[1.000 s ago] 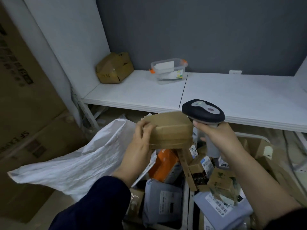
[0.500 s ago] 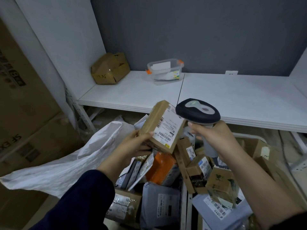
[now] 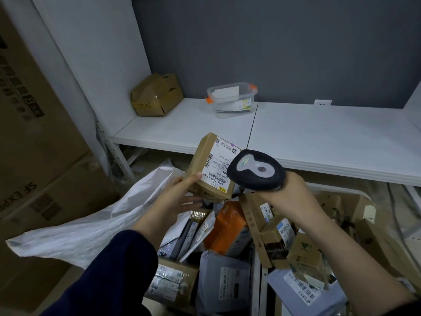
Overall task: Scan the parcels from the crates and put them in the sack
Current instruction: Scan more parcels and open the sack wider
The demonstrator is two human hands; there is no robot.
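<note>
The left hand [image 3: 180,197] held a small brown cardboard parcel with a white shipping label [image 3: 211,167], thumb pressed on the label's lower corner and the fingers spread underneath. The parcel was raised above the crates and tilted, its barcoded face turned toward the camera. Just beside it on the right, the right hand [image 3: 293,197] was wrapped firmly round the handle of a black handheld barcode scanner with a grey top panel [image 3: 256,171]. The scanner's head overlapped the label's right edge in view.

Below both hands stood the white plastic crates [image 3: 262,283], heaped full. The left side held an orange box [image 3: 225,229], a grey plastic mailer bag [image 3: 222,277], a taped brown carton with a shiny label [image 3: 173,281] and some flat envelopes standing on edge. The right side held a pile of small kraft boxes [image 3: 307,254] over a pale blue mailer with barcodes [image 3: 305,295].

A crumpled white woven sack [image 3: 91,229] lay to the left of the crates, under the left forearm; whether anything was inside could not be told.

On the white shelf [image 3: 319,137] behind sat a clear plastic tub with orange clips [image 3: 232,99] holding white paper, and well to its left a dented brown cardboard box [image 3: 157,95]. Large printed cardboard cartons [image 3: 34,133] were stacked at the far left.
</note>
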